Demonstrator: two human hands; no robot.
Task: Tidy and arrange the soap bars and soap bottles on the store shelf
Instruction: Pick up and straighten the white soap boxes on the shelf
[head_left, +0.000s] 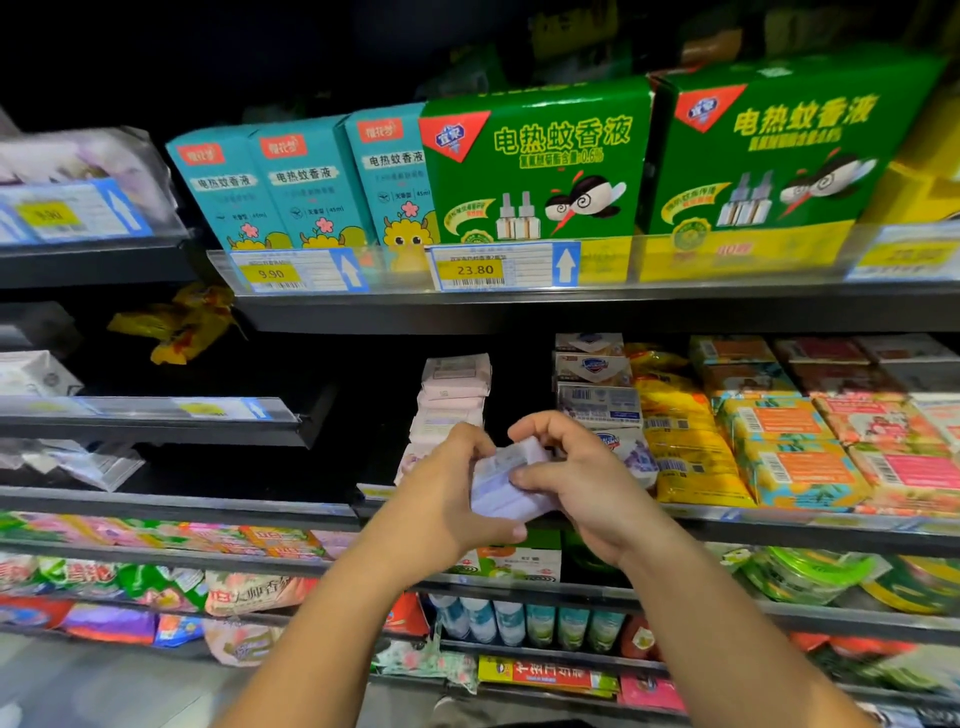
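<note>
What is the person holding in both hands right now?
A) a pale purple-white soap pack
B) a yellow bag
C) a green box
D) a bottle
A: the left hand and right hand both grip the pale soap pack between them, in front of the shelf edge.

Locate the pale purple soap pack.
Head view, centre: the pale purple soap pack is held by the left hand and right hand, in front of the pink soap stack and white soap boxes.

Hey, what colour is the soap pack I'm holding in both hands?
Pale lilac with white: the soap pack shows best in the head view.
</note>
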